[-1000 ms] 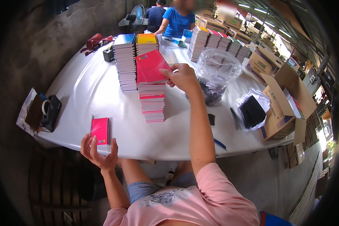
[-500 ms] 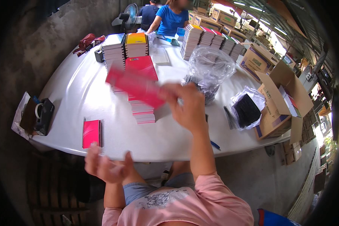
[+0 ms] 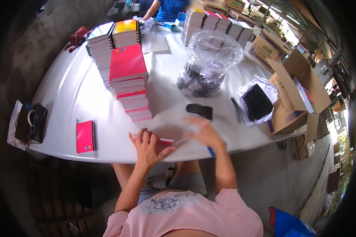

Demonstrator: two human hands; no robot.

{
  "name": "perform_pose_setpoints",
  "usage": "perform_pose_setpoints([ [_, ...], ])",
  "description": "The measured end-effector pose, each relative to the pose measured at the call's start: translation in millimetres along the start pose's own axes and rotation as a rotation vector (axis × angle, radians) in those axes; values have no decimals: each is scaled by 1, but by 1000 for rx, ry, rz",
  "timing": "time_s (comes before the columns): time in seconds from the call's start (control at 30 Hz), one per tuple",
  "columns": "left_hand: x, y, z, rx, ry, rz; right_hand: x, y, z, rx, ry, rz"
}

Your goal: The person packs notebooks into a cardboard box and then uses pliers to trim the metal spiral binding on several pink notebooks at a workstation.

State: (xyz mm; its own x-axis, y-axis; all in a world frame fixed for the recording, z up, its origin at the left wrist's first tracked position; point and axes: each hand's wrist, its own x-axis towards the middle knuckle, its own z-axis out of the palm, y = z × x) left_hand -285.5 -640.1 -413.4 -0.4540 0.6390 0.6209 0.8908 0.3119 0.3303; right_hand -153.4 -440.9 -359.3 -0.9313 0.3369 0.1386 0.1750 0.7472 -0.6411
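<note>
My left hand (image 3: 147, 147) lies over a red notebook (image 3: 165, 141) near the table's front edge, its fingers spread and bent, thumb stretched out. Most of that notebook is hidden beneath the hand. My right hand (image 3: 205, 133) hovers just to the right, blurred, with fingers apart and nothing clear between them. Close by it lie a blue pen-like tool (image 3: 211, 152) and a flat black object (image 3: 199, 110) whose kind I cannot make out. Beyond my left hand rises a tall stack of red notebooks (image 3: 127, 65). One spiral-bound red notebook (image 3: 84, 136) lies to the left.
A clear plastic bag (image 3: 213, 51) holds black spiral coils (image 3: 197, 81). More black coils (image 3: 258, 100) rest on white wrapping by an open cardboard box (image 3: 286, 104). A tape dispenser (image 3: 38, 123) stands at left. Notebook stacks (image 3: 194, 28) and a person in blue (image 3: 172, 10) are farther back.
The red notebook my right hand carried is down at the table's front. My left hand has moved right onto it, and my right hand has dropped nearer the edge. The view has shifted.
</note>
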Motion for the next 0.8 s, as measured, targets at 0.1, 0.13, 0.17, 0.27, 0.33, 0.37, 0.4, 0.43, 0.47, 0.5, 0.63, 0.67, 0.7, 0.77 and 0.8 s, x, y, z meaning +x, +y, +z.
perform_pose_setpoints([
  [0.1,0,11,17,-65,152,-3,-10,85,-63,-358,553,370],
  [0.13,1,13,19,-63,151,-12,-17,118,-76,-488,568,498],
  [0.17,2,14,21,-31,162,-12,-24,150,-89,-613,568,630],
  [0.27,0,7,18,9,188,-45,-19,185,-95,-713,488,830],
  [0.33,0,10,20,-21,192,-62,-28,223,-93,-835,500,827],
  [0.37,3,13,19,-20,196,-39,-34,239,-98,-926,482,730],
  [0.4,5,15,18,-19,198,-16,-36,248,-104,-1014,465,632],
  [0.43,4,13,17,-1,211,-35,-30,247,-106,-1011,459,602],
  [0.47,3,11,16,-10,208,-19,-25,242,-111,-996,400,652],
  [0.5,3,10,15,-21,205,-1,-20,237,-117,-981,341,703],
  [0.63,5,11,14,-12,215,0,-19,205,-134,-1024,451,538],
  [0.67,6,11,14,-19,225,3,-18,200,-138,-956,419,570],
  [0.7,5,11,14,-26,234,7,-17,198,-139,-887,386,602],
  [0.77,5,11,14,-28,226,2,-19,196,-139,-854,435,581],
  [0.8,5,10,14,-27,216,4,-19,195,-138,-814,486,562],
])
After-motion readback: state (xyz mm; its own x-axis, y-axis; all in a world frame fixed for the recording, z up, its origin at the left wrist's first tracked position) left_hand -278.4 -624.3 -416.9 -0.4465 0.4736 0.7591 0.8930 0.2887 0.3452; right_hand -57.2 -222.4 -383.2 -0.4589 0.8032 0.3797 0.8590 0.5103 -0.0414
